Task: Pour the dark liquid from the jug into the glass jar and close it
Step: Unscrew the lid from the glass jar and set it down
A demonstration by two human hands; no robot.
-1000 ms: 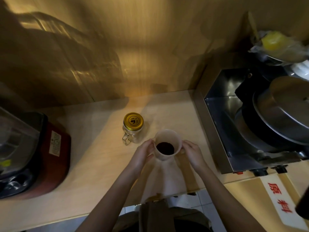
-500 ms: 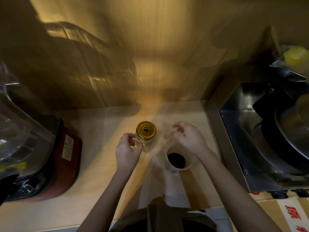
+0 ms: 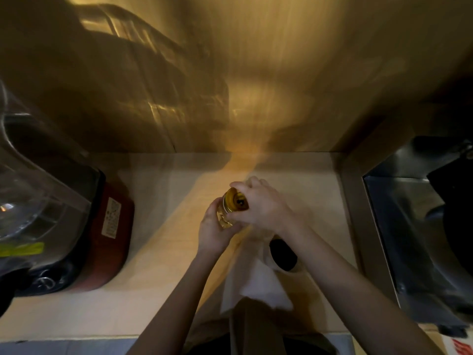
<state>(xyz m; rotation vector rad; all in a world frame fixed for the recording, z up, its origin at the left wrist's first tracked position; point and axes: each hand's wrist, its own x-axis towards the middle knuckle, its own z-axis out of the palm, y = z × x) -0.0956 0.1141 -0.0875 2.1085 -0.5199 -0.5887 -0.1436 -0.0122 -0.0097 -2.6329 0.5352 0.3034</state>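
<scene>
This looks like a working kitchen or a small drink shop, not a home; a pale wooden counter (image 3: 158, 252) runs along a wall of glossy golden panels (image 3: 256, 73); at the left stands a blender with a red base (image 3: 112, 234) and a clear jar on top; at the right a stainless steel unit (image 3: 399, 226) holds dark cookware; a white label with red printed characters (image 3: 460, 348) lies at the lower right corner; a white paper towel (image 3: 256, 285) is spread on the counter.
</scene>
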